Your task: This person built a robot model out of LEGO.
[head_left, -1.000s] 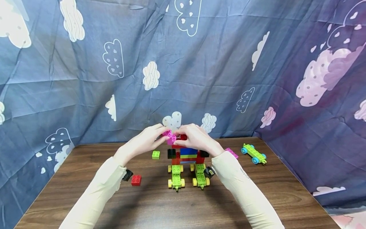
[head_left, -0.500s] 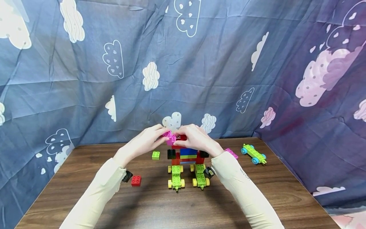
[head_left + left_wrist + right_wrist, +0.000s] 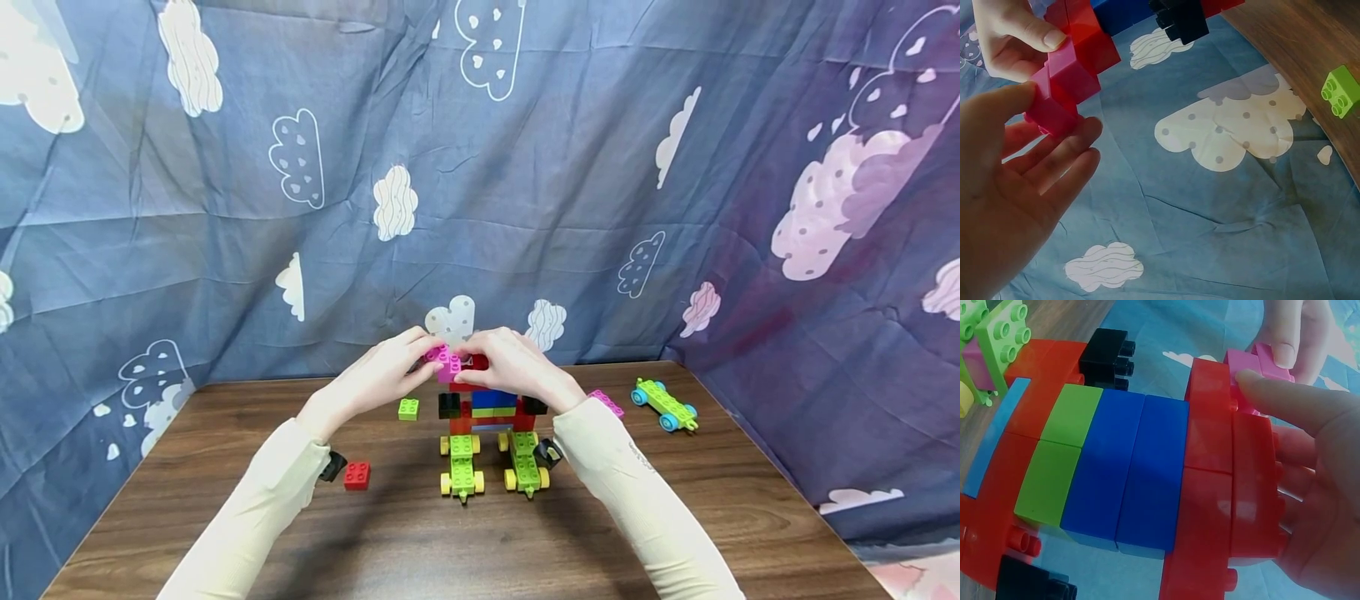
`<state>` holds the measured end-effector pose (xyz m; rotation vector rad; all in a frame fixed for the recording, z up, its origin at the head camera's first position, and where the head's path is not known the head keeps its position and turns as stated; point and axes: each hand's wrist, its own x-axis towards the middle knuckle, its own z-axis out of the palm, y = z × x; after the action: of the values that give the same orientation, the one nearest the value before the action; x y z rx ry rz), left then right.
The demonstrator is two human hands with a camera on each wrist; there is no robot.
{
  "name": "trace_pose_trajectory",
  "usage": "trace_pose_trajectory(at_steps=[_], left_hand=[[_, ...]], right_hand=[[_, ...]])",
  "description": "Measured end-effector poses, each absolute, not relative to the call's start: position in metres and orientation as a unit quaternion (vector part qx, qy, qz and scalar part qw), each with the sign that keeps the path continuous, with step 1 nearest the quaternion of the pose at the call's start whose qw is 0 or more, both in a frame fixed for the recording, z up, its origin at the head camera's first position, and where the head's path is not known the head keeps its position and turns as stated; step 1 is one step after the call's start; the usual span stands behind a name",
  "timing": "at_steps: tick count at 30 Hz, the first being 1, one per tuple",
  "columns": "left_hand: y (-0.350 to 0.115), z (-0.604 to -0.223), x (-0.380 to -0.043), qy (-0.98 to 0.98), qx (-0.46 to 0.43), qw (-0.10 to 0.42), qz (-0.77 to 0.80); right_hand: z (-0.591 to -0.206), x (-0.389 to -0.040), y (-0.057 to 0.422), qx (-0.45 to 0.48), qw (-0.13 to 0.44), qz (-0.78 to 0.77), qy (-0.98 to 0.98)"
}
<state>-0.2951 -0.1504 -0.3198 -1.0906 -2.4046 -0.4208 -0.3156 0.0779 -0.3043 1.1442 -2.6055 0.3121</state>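
Note:
In the head view, a figure of stacked toy building bricks, with a blue middle [image 3: 493, 398], stands on two lime green wheeled bases [image 3: 462, 467] with yellow wheels. Pink bricks [image 3: 447, 368] stick out at its upper left corner, against the red bricks [image 3: 1210, 431]. My left hand [image 3: 384, 372] pinches the outer pink brick [image 3: 1052, 107] between thumb and fingers. From the other side, my right hand [image 3: 517, 363] grips the top of the figure. Its thumb lies on the inner pink brick [image 3: 1244, 360], its fingers behind the upper red bricks.
Left of the figure lie a small lime green brick [image 3: 408, 409] and a red brick [image 3: 357, 476]. To the right are a flat pink piece [image 3: 606, 403] and a green car base with blue wheels [image 3: 665, 406]. A cloud-patterned cloth [image 3: 480, 208] hangs behind the wooden table [image 3: 420, 554].
Both hands keep their hold on the pink bricks in almost the same place. The whole head view has shifted very slightly.

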Motion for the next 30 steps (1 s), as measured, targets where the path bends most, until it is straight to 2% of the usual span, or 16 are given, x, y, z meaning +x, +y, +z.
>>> trace_pose_trajectory(at_steps=[11,17,23,30], left_hand=[[-0.154,-0.323,-0.295,-0.887,-0.373,0.191,-0.193],[-0.155,-0.328,-0.297,-0.885,-0.365,0.171,-0.232],[-0.155,-0.337,-0.302,-0.870,-0.368,0.150,-0.292],[-0.155,-0.340,-0.302,-0.867,-0.358,0.153,-0.312]], right_hand=[[-0.305,-0.313,0.083,0.402,0.134,0.136,-0.895],[-0.300,-0.310,0.098,0.398,0.157,0.168,-0.888],[-0.294,-0.304,0.120,0.356,0.178,0.174,-0.901],[-0.289,-0.297,0.151,0.324,0.212,0.195,-0.901]])
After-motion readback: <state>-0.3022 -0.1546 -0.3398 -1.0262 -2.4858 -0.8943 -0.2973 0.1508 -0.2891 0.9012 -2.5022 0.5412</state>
